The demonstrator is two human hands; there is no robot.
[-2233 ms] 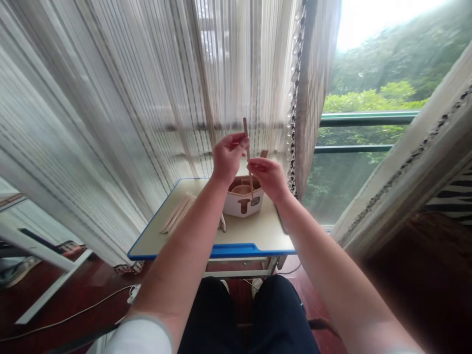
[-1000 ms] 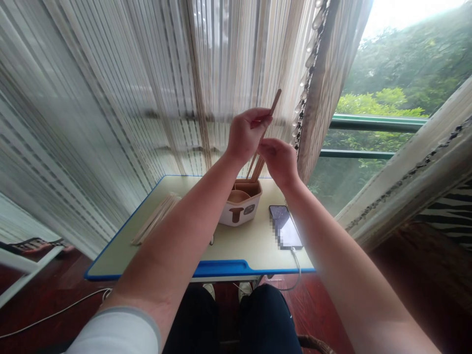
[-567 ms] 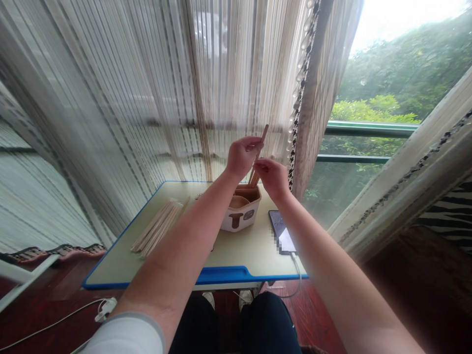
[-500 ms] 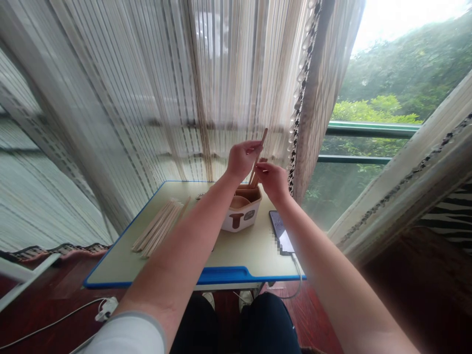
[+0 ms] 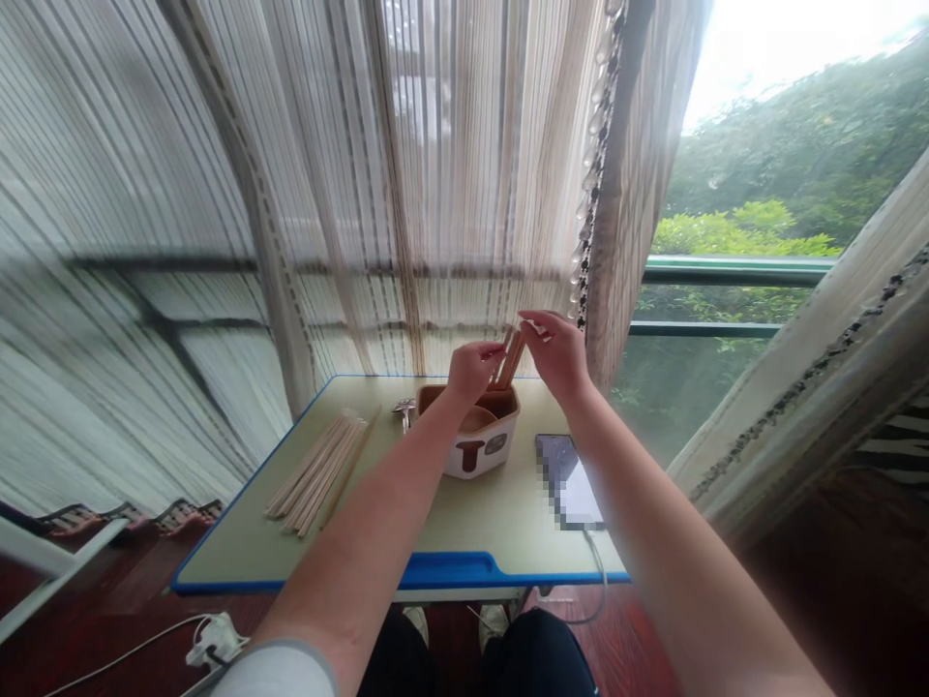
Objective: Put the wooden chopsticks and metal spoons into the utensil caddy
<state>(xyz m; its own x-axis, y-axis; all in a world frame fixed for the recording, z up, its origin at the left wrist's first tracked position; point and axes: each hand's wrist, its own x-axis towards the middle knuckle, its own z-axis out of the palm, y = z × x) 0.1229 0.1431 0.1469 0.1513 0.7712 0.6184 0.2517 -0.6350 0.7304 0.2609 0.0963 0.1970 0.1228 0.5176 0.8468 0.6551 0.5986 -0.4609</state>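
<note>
A white and brown holder box (image 5: 480,453) stands near the back of the small table, with several brown chopsticks (image 5: 514,363) upright in its rear right part. My left hand (image 5: 471,372) is over the box's rear, its fingertips pinched on a chopstick low among the upright ones. To the right and a little higher, my right hand (image 5: 560,350) has its thumb and fingers closed about the chopsticks' top ends. On the left of the table lies a pile of pale chopsticks (image 5: 319,472), which look wrapped. One browner chopstick (image 5: 351,467) lies along the pile's right side.
A metal spoon or fork (image 5: 404,410) lies left of the box. A phone (image 5: 562,455) with a cable (image 5: 601,566) rests under my right forearm. The table (image 5: 450,523) has a blue edge. Striped curtains (image 5: 326,194) hang right behind it. A white plug (image 5: 216,639) is at lower left.
The chopstick that stuck up high in my left hand has come down among those in the box. My left hand has lowered; my right hand has shifted up to the top ends.
</note>
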